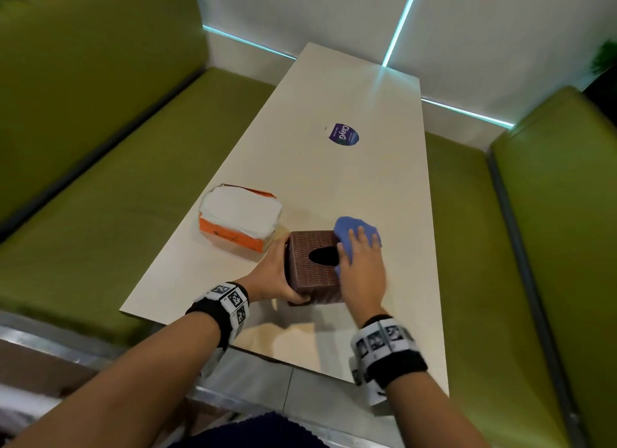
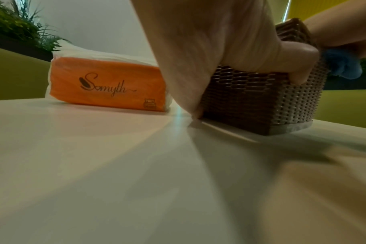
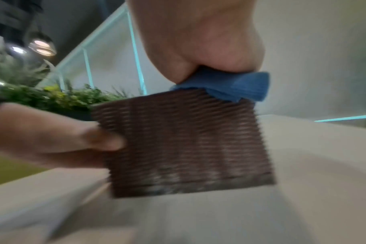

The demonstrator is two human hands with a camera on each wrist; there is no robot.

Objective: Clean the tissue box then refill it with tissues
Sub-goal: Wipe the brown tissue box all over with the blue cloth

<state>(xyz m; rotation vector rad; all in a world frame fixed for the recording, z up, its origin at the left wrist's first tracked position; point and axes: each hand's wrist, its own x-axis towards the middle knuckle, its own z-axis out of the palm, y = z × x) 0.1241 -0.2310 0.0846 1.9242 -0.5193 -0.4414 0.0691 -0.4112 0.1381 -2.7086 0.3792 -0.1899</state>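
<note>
While the brown woven tissue box (image 1: 314, 267) stands on the near part of the pale table (image 1: 367, 180), it is gripped on its left side by the left hand (image 1: 270, 274) — the thumb is curled onto the near face and the fingers are wrapped round the far side. A dark oval opening is seen in the top of the box, with nothing showing through it. On the right part of that top, a blue cloth (image 1: 355, 235) is pressed down by the right hand (image 1: 362, 267), whose fingers are laid nearly straight and spread over the cloth; part of the cloth is bunched beyond the fingertips and hangs past the box's right edge. From the right wrist, the cloth (image 3: 234, 87) is seen squeezed between the palm and the top edge of the box (image 3: 182, 145), though this view is blurred. An orange tissue pack (image 1: 238, 218), opened along its top so that white tissues are exposed, is set just to the left of the box; whether the two touch cannot be told. Farther along the table a round purple sticker (image 1: 344, 135) is fixed. Green upholstered benches (image 1: 117, 197) are placed along both sides of the table.
</note>
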